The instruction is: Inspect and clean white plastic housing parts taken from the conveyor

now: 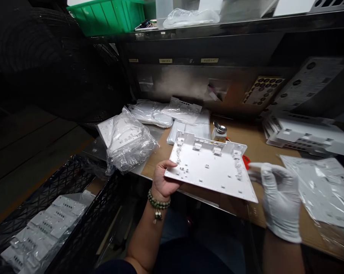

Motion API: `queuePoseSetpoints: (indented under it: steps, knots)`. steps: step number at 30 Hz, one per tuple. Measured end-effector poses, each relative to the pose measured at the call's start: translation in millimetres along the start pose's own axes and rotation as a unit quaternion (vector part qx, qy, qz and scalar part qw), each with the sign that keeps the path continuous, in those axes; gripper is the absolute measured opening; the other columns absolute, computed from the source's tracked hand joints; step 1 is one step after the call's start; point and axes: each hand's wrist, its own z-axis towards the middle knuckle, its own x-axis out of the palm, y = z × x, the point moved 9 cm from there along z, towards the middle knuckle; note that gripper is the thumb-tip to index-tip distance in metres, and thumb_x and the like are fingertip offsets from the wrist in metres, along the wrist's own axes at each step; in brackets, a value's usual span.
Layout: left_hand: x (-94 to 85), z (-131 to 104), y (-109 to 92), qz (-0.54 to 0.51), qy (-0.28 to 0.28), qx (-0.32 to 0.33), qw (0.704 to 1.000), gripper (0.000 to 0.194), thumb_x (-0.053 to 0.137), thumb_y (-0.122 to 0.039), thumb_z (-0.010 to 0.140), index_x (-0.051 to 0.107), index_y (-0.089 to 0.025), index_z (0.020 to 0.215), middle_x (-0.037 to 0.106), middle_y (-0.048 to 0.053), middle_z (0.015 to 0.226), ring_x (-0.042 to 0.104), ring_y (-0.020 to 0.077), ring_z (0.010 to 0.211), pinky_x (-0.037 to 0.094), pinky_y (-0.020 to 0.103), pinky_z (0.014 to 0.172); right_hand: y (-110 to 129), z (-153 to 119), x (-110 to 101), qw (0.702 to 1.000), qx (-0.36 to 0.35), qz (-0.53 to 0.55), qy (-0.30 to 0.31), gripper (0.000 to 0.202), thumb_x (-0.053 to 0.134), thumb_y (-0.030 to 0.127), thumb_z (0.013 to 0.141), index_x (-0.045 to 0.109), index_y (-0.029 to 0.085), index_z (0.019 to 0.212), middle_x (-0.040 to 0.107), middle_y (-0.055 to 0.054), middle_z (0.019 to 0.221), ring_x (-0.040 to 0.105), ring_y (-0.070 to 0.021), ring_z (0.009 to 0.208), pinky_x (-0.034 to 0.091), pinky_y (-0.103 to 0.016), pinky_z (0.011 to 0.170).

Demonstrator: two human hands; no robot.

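My bare left hand [164, 182], with a bead bracelet [158, 201] at the wrist, grips the left corner of a white plastic panel [209, 176]. The panel is tilted with its inner side up, showing clips, small posts and slots. At its right edge is my right hand [282, 198] in a white glove, slightly blurred, its fingers apart and pointing toward the panel. Whether those fingertips touch the edge I cannot tell. Just behind that edge, part of a red object [246, 162] shows; the rest is hidden.
Bagged white panels [126, 139] lie on the left of the cardboard-covered bench [254, 139]. Stacked panels [306, 133] and a bagged panel [326, 186] occupy the right. A small container with a metal lid [220, 131] stands behind. Lower left, a black crate [99, 207] holds several panels.
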Motion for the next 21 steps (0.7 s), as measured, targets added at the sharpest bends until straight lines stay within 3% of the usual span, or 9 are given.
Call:
queuePoseSetpoints:
  steps: [2,4,7,9,12,15,21]
  knots:
    - [4.0,-1.1,-1.3,-0.011,-0.004,0.031,0.999,0.082,0.055,-0.012,0.062,0.054,-0.011,0.143,0.071,0.013,0.130,0.060,0.0384,0.129,0.038,0.062,0.117,29.8,-1.8,-1.6,0.990,-0.096,-0.096,-0.041,0.020,0.074,0.036,0.089,0.072,0.023,0.105,0.069,-0.007,0.111,0.065,-0.0248,0.110,0.048,-0.052,0.106]
    - [7.7,-2.3,-2.2,-0.016,-0.014,0.076,0.997,0.075,0.056,-0.012,0.072,0.052,-0.014,0.147,0.068,0.012,0.135,0.057,0.0367,0.134,0.035,0.060,0.120,53.9,-12.1,15.0,0.977,-0.148,-0.152,-0.015,0.019,0.077,0.028,0.087,0.075,0.025,0.106,0.070,-0.006,0.112,0.065,-0.0244,0.111,0.047,-0.050,0.109]
    - [15.3,-4.6,0.4,-0.010,-0.026,0.135,0.990,0.060,0.054,-0.021,0.093,0.047,-0.021,0.152,0.062,0.009,0.144,0.051,0.0331,0.140,0.032,0.056,0.122,74.8,-39.1,66.6,0.968,-0.161,-0.139,0.133,0.020,0.076,0.025,0.088,0.077,0.029,0.107,0.072,-0.005,0.106,0.069,-0.0220,0.096,0.057,-0.041,0.091]
    - [21.6,-6.9,3.5,-0.001,-0.025,0.161,0.987,0.056,0.051,-0.025,0.098,0.045,-0.026,0.154,0.060,0.007,0.148,0.050,0.0317,0.141,0.033,0.054,0.122,86.5,-60.5,100.3,0.953,-0.180,-0.122,0.210,0.021,0.075,0.022,0.089,0.076,0.030,0.108,0.073,-0.004,0.103,0.070,-0.0197,0.092,0.059,-0.034,0.082]
    - [27.0,-12.0,5.6,0.019,-0.027,0.184,0.982,0.056,0.050,-0.029,0.100,0.042,-0.032,0.155,0.057,0.003,0.150,0.051,0.0307,0.140,0.036,0.051,0.121,96.5,-79.9,129.8,0.939,-0.209,-0.122,0.243,0.019,0.072,0.020,0.091,0.075,0.027,0.108,0.073,-0.004,0.098,0.070,-0.0162,0.085,0.057,-0.028,0.076]
    - [24.4,-16.9,3.7,0.027,-0.036,0.197,0.979,0.057,0.051,-0.031,0.101,0.039,-0.035,0.157,0.054,0.002,0.154,0.050,0.0303,0.141,0.038,0.050,0.121,95.2,-85.3,139.7,0.928,-0.228,-0.144,0.257,0.013,0.070,0.020,0.092,0.076,0.024,0.104,0.073,-0.003,0.094,0.069,-0.0155,0.081,0.055,-0.027,0.073]
    - [18.5,-18.1,-0.5,0.032,-0.027,0.222,0.974,0.063,0.050,-0.031,0.102,0.030,-0.039,0.160,0.048,0.000,0.158,0.045,0.0293,0.145,0.036,0.049,0.122,91.8,-84.5,136.9,0.929,-0.224,-0.168,0.244,0.015,0.070,0.018,0.092,0.075,0.023,0.105,0.074,-0.004,0.095,0.070,-0.0162,0.083,0.055,-0.026,0.075]
